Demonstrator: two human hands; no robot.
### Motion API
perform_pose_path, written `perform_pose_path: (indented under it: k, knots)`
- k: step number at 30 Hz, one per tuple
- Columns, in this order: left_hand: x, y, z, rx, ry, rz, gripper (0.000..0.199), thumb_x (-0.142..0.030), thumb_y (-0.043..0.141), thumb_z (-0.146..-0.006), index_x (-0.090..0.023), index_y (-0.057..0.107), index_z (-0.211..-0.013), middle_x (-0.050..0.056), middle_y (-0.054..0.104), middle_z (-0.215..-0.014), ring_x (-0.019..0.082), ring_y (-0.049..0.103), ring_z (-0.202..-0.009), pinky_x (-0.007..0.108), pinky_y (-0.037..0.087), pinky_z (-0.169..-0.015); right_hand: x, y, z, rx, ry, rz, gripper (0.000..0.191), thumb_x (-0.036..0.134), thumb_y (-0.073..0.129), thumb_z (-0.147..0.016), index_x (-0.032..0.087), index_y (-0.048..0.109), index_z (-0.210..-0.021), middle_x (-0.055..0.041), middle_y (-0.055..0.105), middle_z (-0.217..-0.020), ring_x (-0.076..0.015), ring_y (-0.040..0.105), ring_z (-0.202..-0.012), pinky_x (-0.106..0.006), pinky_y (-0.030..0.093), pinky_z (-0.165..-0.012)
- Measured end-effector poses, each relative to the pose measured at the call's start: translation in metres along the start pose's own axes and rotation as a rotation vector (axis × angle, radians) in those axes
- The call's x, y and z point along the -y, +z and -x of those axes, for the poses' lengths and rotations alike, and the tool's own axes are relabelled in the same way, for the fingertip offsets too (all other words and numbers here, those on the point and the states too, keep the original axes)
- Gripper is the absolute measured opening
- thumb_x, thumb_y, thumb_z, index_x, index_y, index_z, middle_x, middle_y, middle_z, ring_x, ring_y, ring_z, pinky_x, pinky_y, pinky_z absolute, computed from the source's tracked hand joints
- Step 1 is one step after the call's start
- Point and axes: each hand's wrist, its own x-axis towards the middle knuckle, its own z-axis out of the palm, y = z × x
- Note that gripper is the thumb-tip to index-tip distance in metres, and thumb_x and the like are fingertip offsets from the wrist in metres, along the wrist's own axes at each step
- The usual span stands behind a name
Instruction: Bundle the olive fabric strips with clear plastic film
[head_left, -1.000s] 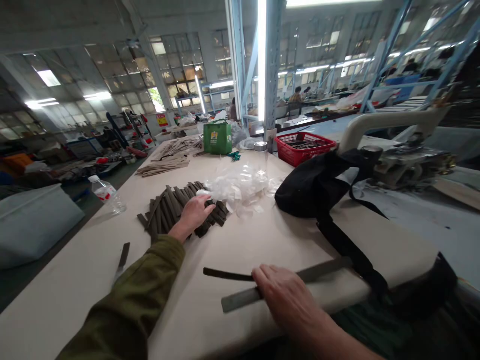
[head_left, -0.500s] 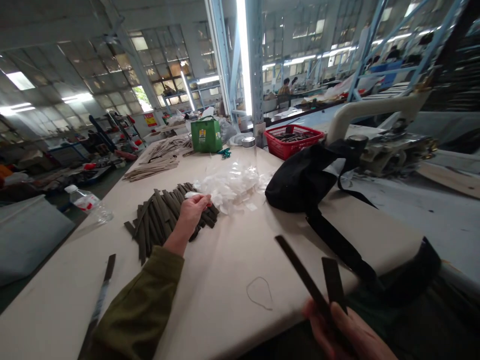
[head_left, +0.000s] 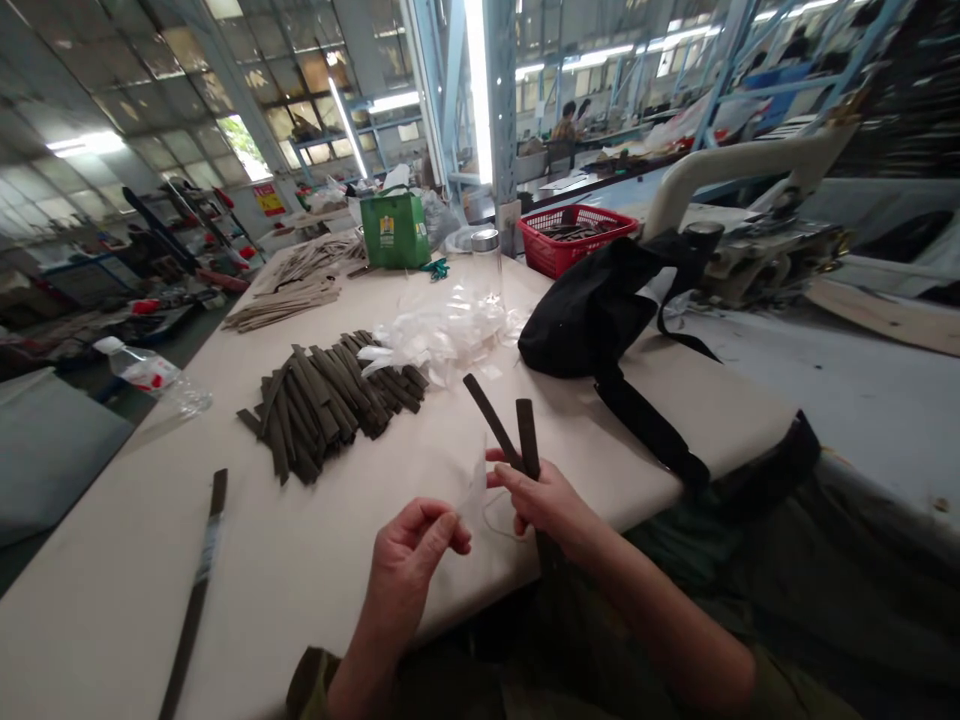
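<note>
Near the table's front edge, my left hand (head_left: 420, 545) pinches a thin translucent plastic piece (head_left: 474, 492). Beside it, my right hand (head_left: 546, 500) grips two dark olive fabric strips (head_left: 528, 435), their upper ends spread in a V and their lower parts hanging below the hand. The right fingertips are close to the plastic piece; whether they touch it I cannot tell. A loose pile of similar dark strips (head_left: 322, 400) lies to the left, and a heap of clear plastic pieces (head_left: 442, 325) sits just beyond. Part of a thin cord loop (head_left: 495, 525) shows behind the hands.
A single strip with a clear band (head_left: 196, 600) lies at left, near a plastic bottle (head_left: 154, 378). Farther back are a green bag (head_left: 395, 230), a lidded jar (head_left: 486, 262) and a red basket (head_left: 559, 258). A black bag (head_left: 585, 310) with its strap lies right, before a sewing machine (head_left: 757, 260).
My left hand has come back from the plastic heap toward the front edge with a translucent piece. My right hand has moved left and up with the strips, so both hands are now close together.
</note>
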Motion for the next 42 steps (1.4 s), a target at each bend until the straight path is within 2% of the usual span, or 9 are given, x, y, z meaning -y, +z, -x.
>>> perform_pose_path:
  k: [4,7,11,15,18,21,27,35,42]
  knots:
    - [-0.023,-0.022,0.005,0.132,0.051,-0.302,0.021,-0.035,0.060,-0.083,-0.018,0.064,-0.073,0.000,0.064,-0.065,0.013,0.058,-0.062,0.024,0.046,-0.062,0.008,-0.012,0.006,-0.063,-0.168,0.179,0.044,0.043,0.065,-0.080,0.012,0.061,-0.110,0.0001,0.061,-0.062,-0.0108,0.049,-0.049,-0.019,0.038,-0.038]
    - [-0.046,-0.031,-0.004,0.257,0.140,-0.451,0.018,-0.033,0.061,-0.082,-0.019,0.067,-0.074,0.001,0.066,-0.065,0.014,0.058,-0.062,0.023,0.045,-0.059,0.026,-0.010,0.015,0.096,-0.122,0.250,0.045,0.039,0.070,-0.076,0.013,0.064,-0.112,0.0056,0.052,-0.053,-0.0088,0.048,-0.045,-0.019,0.038,-0.042]
    - [-0.075,-0.036,-0.022,0.195,0.340,-0.559,0.011,-0.030,0.066,-0.076,-0.022,0.073,-0.072,0.002,0.069,-0.065,0.016,0.060,-0.060,0.024,0.044,-0.059,0.038,0.002,0.016,0.222,-0.107,0.375,0.035,0.032,0.073,-0.073,0.014,0.070,-0.103,0.0065,0.050,-0.053,-0.0079,0.047,-0.045,-0.020,0.039,-0.046]
    - [-0.096,-0.047,-0.032,0.101,0.433,-0.552,0.005,-0.028,0.071,-0.069,-0.025,0.075,-0.070,0.002,0.070,-0.064,0.018,0.060,-0.057,0.025,0.045,-0.057,0.041,-0.010,0.011,0.051,-0.161,0.374,0.038,0.038,0.067,-0.078,0.012,0.067,-0.105,0.0068,0.047,-0.049,-0.0084,0.044,-0.042,-0.021,0.036,-0.044]
    - [-0.106,-0.055,-0.035,0.176,0.429,-0.567,0.004,-0.027,0.074,-0.066,-0.026,0.076,-0.068,0.002,0.069,-0.061,0.017,0.059,-0.055,0.024,0.045,-0.054,0.050,-0.025,0.012,-0.125,-0.266,0.324,0.051,0.044,0.061,-0.082,0.009,0.061,-0.119,0.0080,0.043,-0.045,-0.0088,0.039,-0.041,-0.022,0.035,-0.044]
    - [-0.115,-0.055,-0.040,0.263,0.437,-0.598,0.004,-0.025,0.075,-0.064,-0.026,0.076,-0.068,0.002,0.068,-0.059,0.017,0.059,-0.054,0.023,0.043,-0.053,0.061,-0.022,0.017,-0.082,-0.299,0.348,0.052,0.043,0.066,-0.080,0.011,0.062,-0.121,0.0079,0.042,-0.049,-0.0082,0.038,-0.043,-0.022,0.035,-0.045]
    - [-0.133,-0.050,-0.055,0.285,0.375,-0.506,0.008,-0.022,0.078,-0.061,-0.020,0.077,-0.069,0.004,0.070,-0.067,0.018,0.061,-0.060,0.025,0.045,-0.061,0.066,0.015,0.014,0.112,-0.234,0.598,0.019,0.034,0.068,-0.076,0.015,0.071,-0.080,0.0055,0.046,-0.054,-0.0077,0.042,-0.047,-0.020,0.034,-0.044]
    - [-0.083,-0.043,-0.075,-0.106,0.315,-0.014,0.037,-0.048,0.072,-0.069,-0.015,0.069,-0.086,0.003,0.069,-0.068,0.015,0.061,-0.058,0.027,0.051,-0.061,0.081,0.016,0.011,0.221,-0.105,0.424,0.025,0.036,0.061,-0.079,0.014,0.073,-0.078,0.0074,0.041,-0.040,-0.0068,0.035,-0.038,-0.021,0.028,-0.040]
    - [-0.020,0.005,-0.045,0.257,0.049,0.069,0.037,-0.041,0.075,-0.069,-0.016,0.073,-0.096,0.008,0.073,-0.094,0.020,0.065,-0.084,0.028,0.049,-0.075,0.086,0.021,-0.009,0.165,-0.189,0.311,0.027,0.036,0.060,-0.080,0.012,0.068,-0.069,0.0082,0.041,-0.036,-0.0061,0.034,-0.035,-0.021,0.027,-0.040]
